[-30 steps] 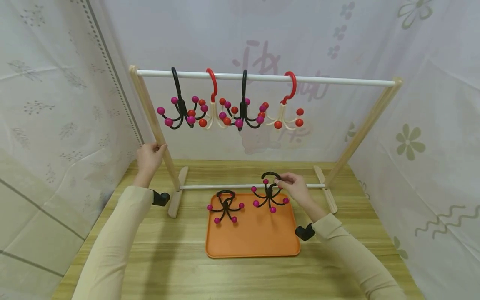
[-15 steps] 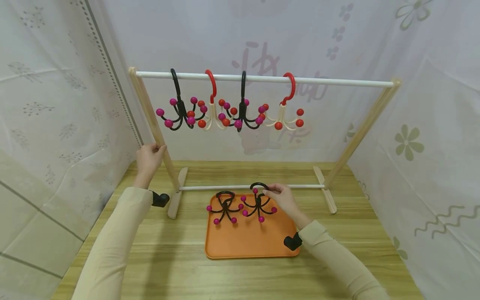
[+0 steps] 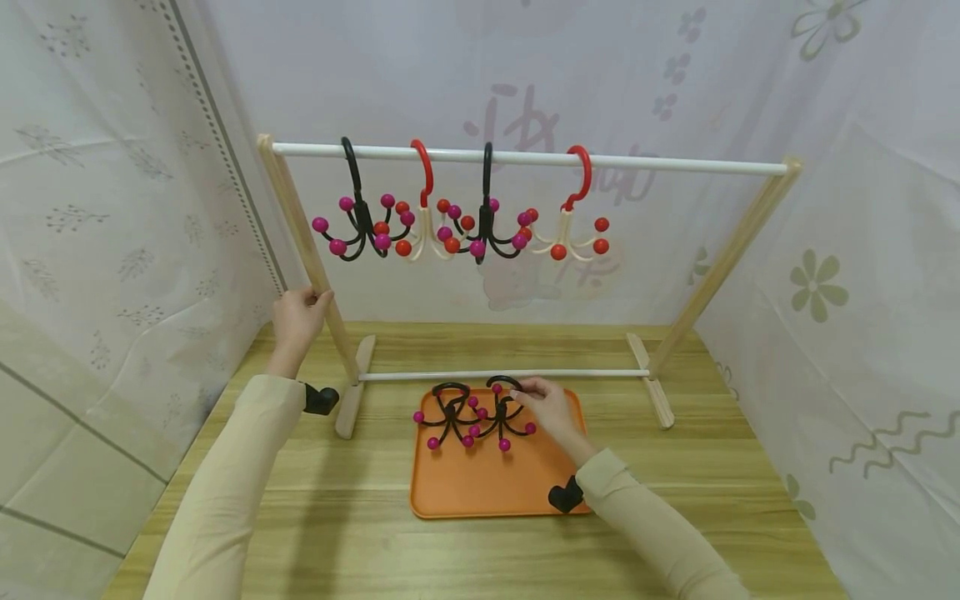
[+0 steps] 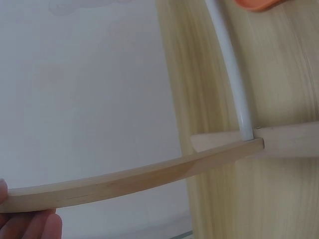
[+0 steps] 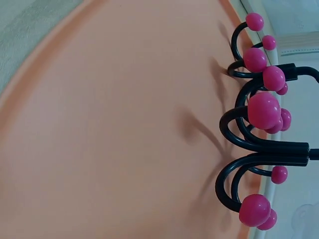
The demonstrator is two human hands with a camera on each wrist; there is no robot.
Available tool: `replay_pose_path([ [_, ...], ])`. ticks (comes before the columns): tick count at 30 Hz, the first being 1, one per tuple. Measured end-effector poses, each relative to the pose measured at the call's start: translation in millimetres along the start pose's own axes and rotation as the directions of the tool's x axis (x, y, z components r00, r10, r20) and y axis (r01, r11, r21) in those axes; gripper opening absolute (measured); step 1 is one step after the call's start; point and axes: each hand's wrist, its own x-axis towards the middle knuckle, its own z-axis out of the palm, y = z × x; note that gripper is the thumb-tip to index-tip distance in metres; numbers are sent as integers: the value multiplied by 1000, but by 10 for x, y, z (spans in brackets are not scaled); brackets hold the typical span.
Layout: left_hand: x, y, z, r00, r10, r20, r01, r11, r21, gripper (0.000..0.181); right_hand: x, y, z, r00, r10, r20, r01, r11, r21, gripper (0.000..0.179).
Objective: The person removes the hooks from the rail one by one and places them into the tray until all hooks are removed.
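Observation:
My left hand (image 3: 295, 327) grips the left wooden post (image 3: 303, 233) of a rack; fingers wrap round that post in the left wrist view. With my right hand (image 3: 553, 412) I pinch the hook of a black multi-arm hanger (image 3: 502, 412) tipped with pink balls. It is low over the back of the orange tray (image 3: 480, 492). A matching black hanger (image 3: 451, 410) stands on the tray at its left, and their arms overlap in the head view. The right wrist view shows the held hanger (image 5: 284, 153) beside the other hanger (image 5: 285, 71), my fingers out of frame.
From the white top rail (image 3: 675, 163) hang two black hangers (image 3: 486, 218) and two cream hangers (image 3: 566, 225) with red hooks. A white lower rail (image 3: 420, 376) runs behind the tray. The right post (image 3: 727, 258) stands on a wooden foot. Patterned curtains surround the wooden table (image 3: 360, 525).
My right hand has carried its black hanger left and nearer me, lower over the tray, close up to the other hanger. The left hand stays on the post.

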Motion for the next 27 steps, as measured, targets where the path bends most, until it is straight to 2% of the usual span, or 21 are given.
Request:
replay_pose_path([
  [2,-1,4,-1,1000,3,-1,-3,1000,3,36,9,60,12,1000,3,1,-3,1000,-5,25],
  [4,-5,9,-2,1000,5,-8,-5,1000,-1,35,13,113,21,1000,-29,9,30,999,-13,26],
  [8,-1,-1,2,1000,6,-11,-6,1000,-5,34,108,423,15,995,-99,31,100,994,-50,28],
  [11,1,-7,4,1000,5,-3,-5,1000,-1,35,101,385,42,996,-80,26,82,995,-50,28],
  [13,-4,-5,4,1000,1,3,-1,1000,-3,35,55,257,70,999,-49,12,49,998,-47,28],
  [15,-3,-8,8,1000,-1,6,1,1000,-1,35,84,322,47,997,-77,23,78,997,-21,24],
  [16,-4,-7,8,1000,-1,5,1,1000,-2,35,137,443,34,996,-85,26,85,996,-16,22],
  [19,-6,-2,4,1000,1,2,-1,1000,-3,35,141,488,16,991,-129,34,130,991,-9,23],
  [20,-6,1,4,1000,2,1,-2,1000,-4,35,143,496,11,990,-137,39,137,991,-4,23],
  [23,-6,5,2,1000,5,-1,-5,1000,-3,35,35,263,39,992,-121,39,121,993,-14,27],
  [27,-5,2,4,1000,9,-4,-8,1000,3,35,101,425,7,990,-120,76,121,992,-17,25],
])
